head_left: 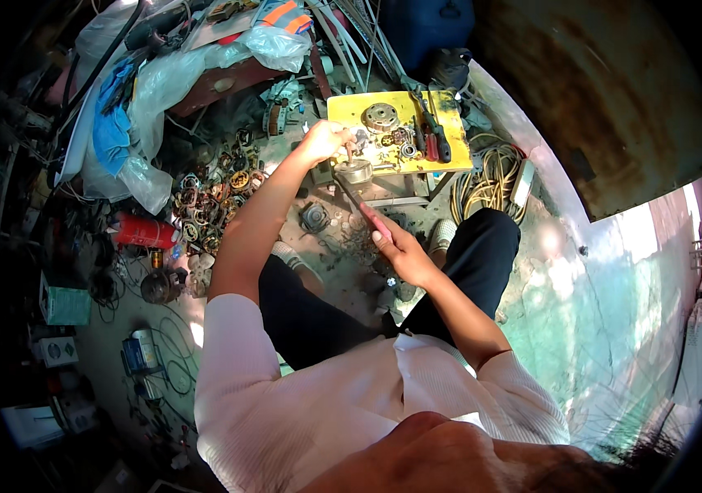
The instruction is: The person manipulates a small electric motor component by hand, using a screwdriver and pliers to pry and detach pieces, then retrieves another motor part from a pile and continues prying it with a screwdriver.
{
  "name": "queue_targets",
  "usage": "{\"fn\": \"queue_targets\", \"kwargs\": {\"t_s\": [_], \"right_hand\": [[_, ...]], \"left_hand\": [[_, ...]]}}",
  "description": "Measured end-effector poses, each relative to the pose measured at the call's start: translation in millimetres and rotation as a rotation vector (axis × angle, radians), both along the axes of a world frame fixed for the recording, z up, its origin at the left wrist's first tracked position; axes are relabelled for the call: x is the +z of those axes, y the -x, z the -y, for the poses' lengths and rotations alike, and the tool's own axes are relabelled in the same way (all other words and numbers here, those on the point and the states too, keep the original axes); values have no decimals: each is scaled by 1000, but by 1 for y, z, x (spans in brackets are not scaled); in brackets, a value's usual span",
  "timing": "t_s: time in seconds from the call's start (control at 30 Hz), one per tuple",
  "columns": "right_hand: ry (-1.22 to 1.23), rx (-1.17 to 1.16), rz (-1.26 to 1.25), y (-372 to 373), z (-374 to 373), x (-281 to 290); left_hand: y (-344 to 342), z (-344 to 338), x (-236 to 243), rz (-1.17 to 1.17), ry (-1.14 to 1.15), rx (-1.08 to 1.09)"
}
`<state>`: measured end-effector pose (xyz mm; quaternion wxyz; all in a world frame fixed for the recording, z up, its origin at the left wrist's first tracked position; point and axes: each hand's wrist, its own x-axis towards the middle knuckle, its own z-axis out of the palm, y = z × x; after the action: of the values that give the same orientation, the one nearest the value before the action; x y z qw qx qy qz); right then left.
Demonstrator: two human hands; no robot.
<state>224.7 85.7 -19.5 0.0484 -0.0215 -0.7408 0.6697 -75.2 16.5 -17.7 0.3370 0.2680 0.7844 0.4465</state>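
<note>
My left hand [326,141] pinches a short, slim rod just above a round metal part [355,171] at the front left edge of a low yellow board [456,163]. My right hand [396,251] is closed on the red handle of a long dark metal tool [353,195], whose far end meets the round part. Behind that part lie a toothed metal disc [381,116], small rings and fittings [407,149], and several hand tools [441,143] with dark and red handles.
Piles of wire-wound parts [199,214], a red cylinder [141,230] and plastic bags [154,107] lie left. Coiled cable [482,185] is beside the board, near a rusty metal panel [606,99]. A blue container [425,37] stands behind. My knees and feet flank the workspace.
</note>
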Motion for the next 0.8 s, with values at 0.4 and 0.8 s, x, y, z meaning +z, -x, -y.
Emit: {"fn": "queue_targets", "kwargs": {"t_s": [0.4,0.8], "right_hand": [[156,-212,175,-34,-21,-19],[240,-276,185,-22,-16,-9]], "left_hand": [[-82,61,-58,665,-564,753],[-108,70,-54,890,-839,1061]]}}
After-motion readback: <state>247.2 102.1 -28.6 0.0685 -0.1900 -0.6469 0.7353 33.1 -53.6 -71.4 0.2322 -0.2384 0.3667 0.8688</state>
